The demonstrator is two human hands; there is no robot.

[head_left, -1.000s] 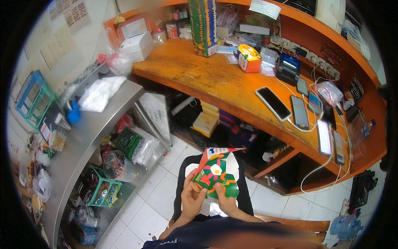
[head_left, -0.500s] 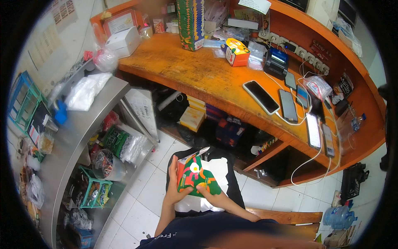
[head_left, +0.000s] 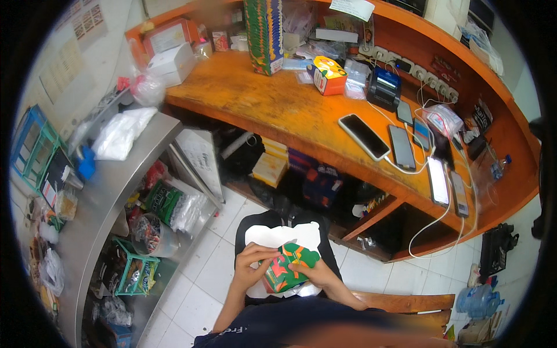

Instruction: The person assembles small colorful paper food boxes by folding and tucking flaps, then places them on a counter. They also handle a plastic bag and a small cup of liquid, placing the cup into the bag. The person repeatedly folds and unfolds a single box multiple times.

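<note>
Over my lap I hold a green cardboard carton [head_left: 288, 268] with red, orange and pink patterns, partly folded into shape. My left hand [head_left: 253, 264] is closed on its left side, fingers bent over the upper left edge and thumb pressing against it. The right side is gripped by my right hand [head_left: 321, 274], whose thumb lies across the printed face. Beneath the carton, white flat card [head_left: 272, 235] with a scalloped edge rests on my thighs. The carton's underside is hidden.
An orange wooden desk [head_left: 226, 78] curves ahead, bearing a tall stack of patterned cartons [head_left: 264, 40], an orange-yellow box [head_left: 329, 76], a black printer [head_left: 384, 87] and several phones [head_left: 364, 137] with cables. A steel counter [head_left: 125, 168] stands on my left. A wooden bench [head_left: 406, 301] is at lower right.
The carton has turned and tilted in my hands. My left hand has shifted from its outer side to its upper left edge, and more of the white card shows behind it.
</note>
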